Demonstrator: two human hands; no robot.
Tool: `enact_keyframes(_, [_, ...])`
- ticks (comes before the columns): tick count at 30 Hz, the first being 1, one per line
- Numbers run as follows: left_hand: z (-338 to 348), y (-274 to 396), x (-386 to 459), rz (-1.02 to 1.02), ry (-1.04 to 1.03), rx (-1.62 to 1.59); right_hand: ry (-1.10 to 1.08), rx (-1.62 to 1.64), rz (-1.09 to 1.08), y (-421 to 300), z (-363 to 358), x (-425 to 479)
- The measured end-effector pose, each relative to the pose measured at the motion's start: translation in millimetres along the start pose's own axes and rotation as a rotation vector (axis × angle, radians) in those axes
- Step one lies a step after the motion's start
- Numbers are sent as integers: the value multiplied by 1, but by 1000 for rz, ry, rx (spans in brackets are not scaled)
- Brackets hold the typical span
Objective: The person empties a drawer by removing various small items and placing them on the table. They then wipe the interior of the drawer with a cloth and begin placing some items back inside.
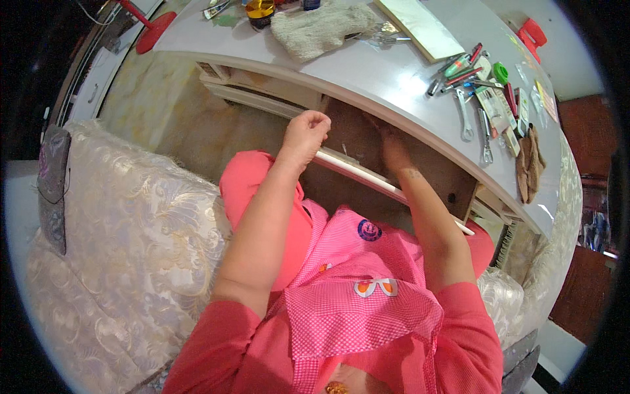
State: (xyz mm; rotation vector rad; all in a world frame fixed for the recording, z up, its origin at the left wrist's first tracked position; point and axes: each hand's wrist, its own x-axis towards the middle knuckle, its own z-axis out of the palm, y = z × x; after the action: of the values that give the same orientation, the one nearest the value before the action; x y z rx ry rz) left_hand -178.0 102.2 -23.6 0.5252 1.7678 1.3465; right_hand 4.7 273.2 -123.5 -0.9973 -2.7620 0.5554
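Note:
The drawer (362,175) under the table is pulled out over my lap, its pale front edge towards me. My left hand (307,130) is above the drawer's left end, fingers curled in, and I see nothing between them. My right hand (393,150) reaches down inside the drawer, its fingers in shadow under the tabletop edge, so whatever they touch is hidden. A small pale object (344,147), too small to name, lies near the drawer's front wall. At the right end shows a dark round spot (451,197).
On the tabletop (344,74) lie a knitted cloth (320,29), a long white board (421,27), a combination wrench (463,115), several pens, a green tape roll (500,73) and a brown cloth (530,165). A gold-lidded jar (260,12) stands behind. A patterned sofa cover (133,207) lies left.

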Motion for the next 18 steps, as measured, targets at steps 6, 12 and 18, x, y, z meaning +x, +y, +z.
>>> enact_keyframes(6, [4, -1, -1, 4, -24, 13, -300, -27, -200, -46, -89, -56])
enact_keyframes(12, [5, -14, 3, 33, -55, 117, 335, 496, 148, -35, -160, -39])
enact_keyframes(18, [10, -10, 4, 58, -84, 110, 401, 481, 390, 26, -236, 17])
